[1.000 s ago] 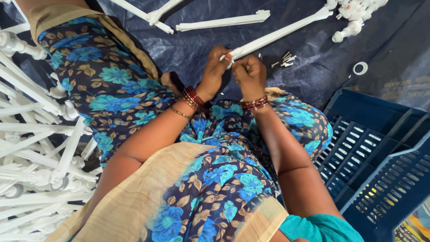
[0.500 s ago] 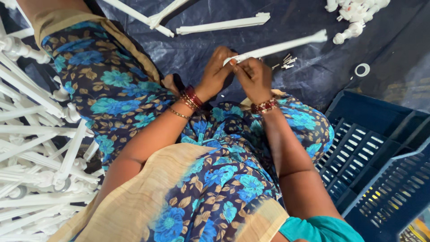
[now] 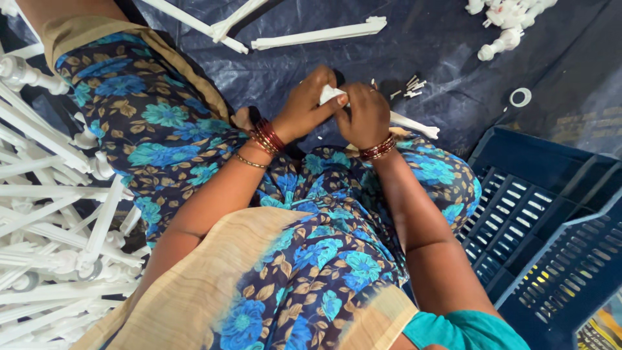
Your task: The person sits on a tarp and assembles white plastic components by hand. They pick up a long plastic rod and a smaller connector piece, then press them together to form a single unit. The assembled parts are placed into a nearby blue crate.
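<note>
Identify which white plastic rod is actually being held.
The white rod gripped by both the left hand and right hand; the two loose rods lie untouched on the tarp beyond.

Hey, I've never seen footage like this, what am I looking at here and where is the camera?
The camera sits on a person's head and looks down at their own lap and hands. The person sits on a dark blue tarp. The left hand and right hand meet on one end of a white plastic rod, both gripping it. A pile of similar rods lies to the left, small white pins and a ring on the tarp ahead, and blue crates at the right.
</note>
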